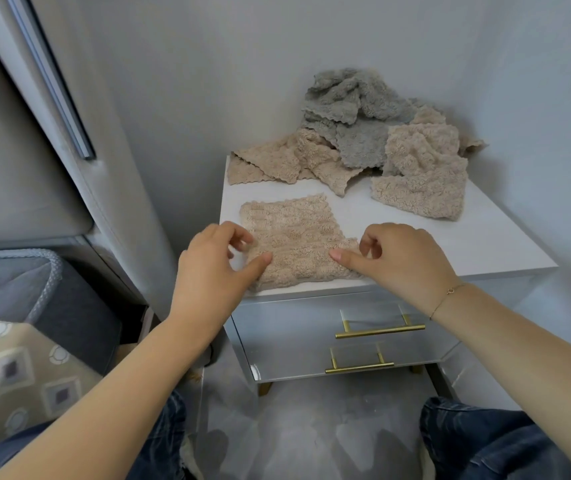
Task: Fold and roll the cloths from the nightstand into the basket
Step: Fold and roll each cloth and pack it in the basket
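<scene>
At the near edge of the nightstand (484,244), both hands, left (207,268) and right (405,258), rest thumbs on a beige cloth (294,237), fingers loosely curled, gripping nothing; more cloths (363,140) are heaped far behind.

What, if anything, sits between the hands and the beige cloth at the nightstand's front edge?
Nothing visible: the left hand and right hand already touch the flat beige cloth. The cloth pile lies behind it.

- Nightstand (484,244) in room corner, walls behind & to its right.
- Flat cloth (294,233) on top, at front-left edge.
- Left grip (214,261) on cloth's left side, right grip (398,258) on its right.
- Heap of cloths (363,133) at back of top, behind flat cloth.
- Basket (45,268) left of nightstand, lower down.
- Two drawers w/ handles (379,329) on front, below top.
</scene>
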`<action>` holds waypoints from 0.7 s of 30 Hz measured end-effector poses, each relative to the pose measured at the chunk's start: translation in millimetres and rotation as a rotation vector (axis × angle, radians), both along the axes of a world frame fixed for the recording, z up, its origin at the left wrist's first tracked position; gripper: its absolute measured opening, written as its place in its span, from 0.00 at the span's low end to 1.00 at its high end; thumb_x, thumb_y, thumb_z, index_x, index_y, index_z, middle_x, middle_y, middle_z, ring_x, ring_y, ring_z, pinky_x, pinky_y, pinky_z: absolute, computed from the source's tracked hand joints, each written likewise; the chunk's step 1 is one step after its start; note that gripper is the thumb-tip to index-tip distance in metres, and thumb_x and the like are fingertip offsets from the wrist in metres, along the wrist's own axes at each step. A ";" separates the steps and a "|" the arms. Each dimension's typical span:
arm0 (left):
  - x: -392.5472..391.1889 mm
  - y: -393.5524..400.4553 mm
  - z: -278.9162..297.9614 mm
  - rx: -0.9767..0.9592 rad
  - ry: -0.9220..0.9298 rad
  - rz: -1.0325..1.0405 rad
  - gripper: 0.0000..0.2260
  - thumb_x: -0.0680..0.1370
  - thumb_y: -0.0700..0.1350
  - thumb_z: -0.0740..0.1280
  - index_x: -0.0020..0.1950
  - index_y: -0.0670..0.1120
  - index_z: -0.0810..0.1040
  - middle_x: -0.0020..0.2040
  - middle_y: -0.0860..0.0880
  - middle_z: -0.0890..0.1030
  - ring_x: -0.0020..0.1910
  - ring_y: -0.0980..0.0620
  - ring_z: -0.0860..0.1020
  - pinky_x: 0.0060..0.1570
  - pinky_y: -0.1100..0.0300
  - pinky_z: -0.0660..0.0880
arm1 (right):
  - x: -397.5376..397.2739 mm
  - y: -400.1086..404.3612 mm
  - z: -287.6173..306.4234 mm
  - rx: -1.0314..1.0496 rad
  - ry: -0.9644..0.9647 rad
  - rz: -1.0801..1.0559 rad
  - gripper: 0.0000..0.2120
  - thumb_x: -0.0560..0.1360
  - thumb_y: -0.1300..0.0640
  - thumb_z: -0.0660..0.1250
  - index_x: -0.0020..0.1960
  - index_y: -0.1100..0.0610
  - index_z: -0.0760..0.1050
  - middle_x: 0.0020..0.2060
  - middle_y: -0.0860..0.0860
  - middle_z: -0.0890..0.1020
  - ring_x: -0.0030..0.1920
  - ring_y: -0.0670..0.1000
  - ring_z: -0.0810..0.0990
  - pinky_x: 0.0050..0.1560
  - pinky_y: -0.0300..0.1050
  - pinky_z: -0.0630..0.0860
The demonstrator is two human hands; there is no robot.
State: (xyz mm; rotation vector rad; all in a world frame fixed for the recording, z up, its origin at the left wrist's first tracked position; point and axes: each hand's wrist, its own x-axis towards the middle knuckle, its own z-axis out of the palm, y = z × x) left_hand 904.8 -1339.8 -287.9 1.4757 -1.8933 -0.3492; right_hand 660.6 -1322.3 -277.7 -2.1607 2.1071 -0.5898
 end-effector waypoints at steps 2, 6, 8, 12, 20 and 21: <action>-2.0 0.5 1.1 -0.179 -0.115 -0.129 0.03 0.75 0.47 0.70 0.47 0.51 0.78 0.46 0.56 0.76 0.45 0.55 0.74 0.47 0.54 0.72 | -1.1 1.4 -2.5 -0.138 -0.054 0.097 0.21 0.71 0.35 0.64 0.48 0.53 0.74 0.43 0.47 0.74 0.44 0.47 0.72 0.41 0.44 0.67; -2.2 4.8 -4.2 -0.314 -0.303 -0.309 0.11 0.76 0.39 0.59 0.48 0.45 0.82 0.47 0.51 0.81 0.43 0.47 0.79 0.41 0.50 0.76 | -3.2 2.4 -10.2 -0.268 -0.087 0.450 0.09 0.77 0.54 0.67 0.54 0.57 0.77 0.51 0.49 0.76 0.52 0.50 0.75 0.52 0.48 0.73; 0.8 7.6 -5.3 -0.249 -0.305 -0.326 0.14 0.76 0.43 0.56 0.51 0.45 0.81 0.50 0.51 0.82 0.46 0.48 0.80 0.45 0.51 0.76 | -6.7 3.0 -17.2 -0.241 -0.085 0.508 0.13 0.77 0.53 0.65 0.58 0.57 0.77 0.57 0.50 0.77 0.58 0.49 0.74 0.59 0.45 0.71; 9.2 13.4 -10.7 -0.080 -0.338 -0.372 0.19 0.76 0.57 0.60 0.62 0.48 0.74 0.60 0.54 0.78 0.56 0.53 0.76 0.60 0.54 0.71 | -11.7 6.5 -20.6 -0.015 -0.137 0.519 0.23 0.72 0.49 0.71 0.64 0.51 0.70 0.71 0.44 0.68 0.71 0.41 0.63 0.69 0.34 0.59; 12.7 16.7 -8.7 -0.078 -0.367 -0.375 0.17 0.73 0.48 0.72 0.59 0.52 0.72 0.54 0.57 0.79 0.51 0.52 0.77 0.58 0.61 0.64 | -12.5 11.4 -12.3 0.015 -0.163 0.463 0.19 0.71 0.51 0.74 0.59 0.49 0.72 0.57 0.43 0.78 0.57 0.43 0.75 0.57 0.38 0.70; 13.8 17.9 -8.6 -0.064 -0.368 -0.374 0.17 0.74 0.49 0.71 0.60 0.53 0.71 0.52 0.57 0.79 0.51 0.52 0.77 0.59 0.64 0.62 | -12.1 12.7 -10.8 0.004 -0.174 0.464 0.18 0.71 0.51 0.74 0.58 0.50 0.73 0.55 0.43 0.79 0.56 0.42 0.75 0.57 0.38 0.70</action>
